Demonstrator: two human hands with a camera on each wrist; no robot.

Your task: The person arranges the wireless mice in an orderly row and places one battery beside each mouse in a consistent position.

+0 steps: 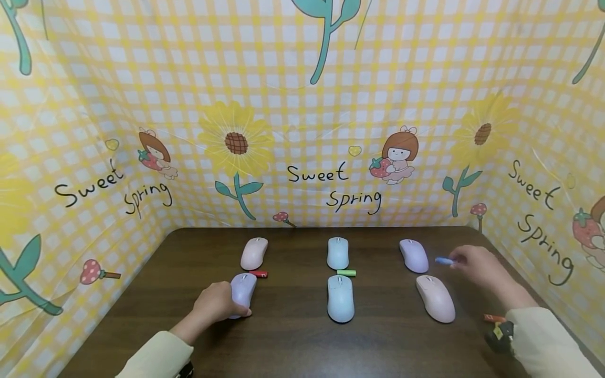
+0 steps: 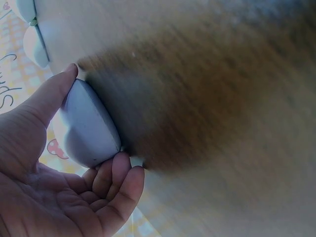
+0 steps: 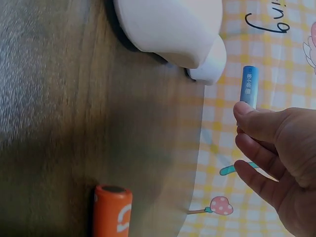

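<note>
Nearest the camera, cream sleeves [image 1: 156, 357] over a brown table [image 1: 302, 349], front-left lilac mouse [image 1: 243, 291] gripped, blue battery [image 1: 444, 260] pinched.
Left to right, wide gaps of wood between three columns of mice [image 1: 337, 254], the right column closest to the table's slanting side edge. Counted: two pink mice [image 1: 436, 299], two lilac mice [image 1: 414, 256], two light-blue mice [image 1: 341, 302]; one red battery [image 1: 259, 274] and one green battery [image 1: 347, 273], each between mice, one blue, one orange battery [image 1: 494, 318] near the right cuff [image 1: 525, 320]. Left hand [image 1: 215, 303] curled, thumb and fingers on opposite sides of its mouse; right hand [image 1: 477, 265] pinching, right of the back lilac mouse.
</note>
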